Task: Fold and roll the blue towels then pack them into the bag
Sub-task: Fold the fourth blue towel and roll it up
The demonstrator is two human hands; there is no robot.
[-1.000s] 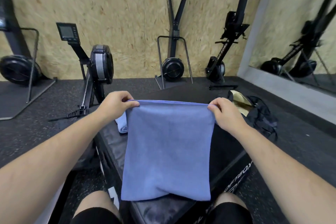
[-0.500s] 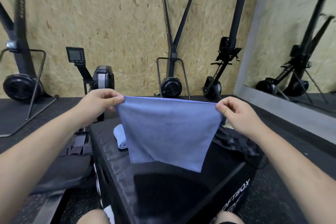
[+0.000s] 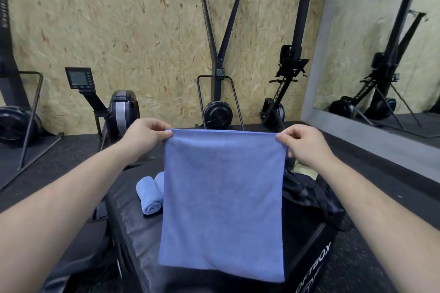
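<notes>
**Dropped flat: rectangular blue cloth towel (image 3: 223, 197)**

Its lower edge, swung forward half a second ago, now hangs straight. Left hand (image 3: 142, 134) pinches the top left corner. Rolled blue towels (image 3: 148, 194) lie on the black padded box (image 3: 133, 221). Right hand (image 3: 302, 145) pinches the right corner above the black fabric bag (image 3: 309, 195).

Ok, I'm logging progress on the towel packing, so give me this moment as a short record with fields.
held towel: blue, hanging flat above the black box
left hand: pinches its top left corner
right hand: pinches its top right corner
rolled towels: two, lying on the black box, left of the held towel, one partly hidden
bag: black, at the box's right, partly hidden
</notes>
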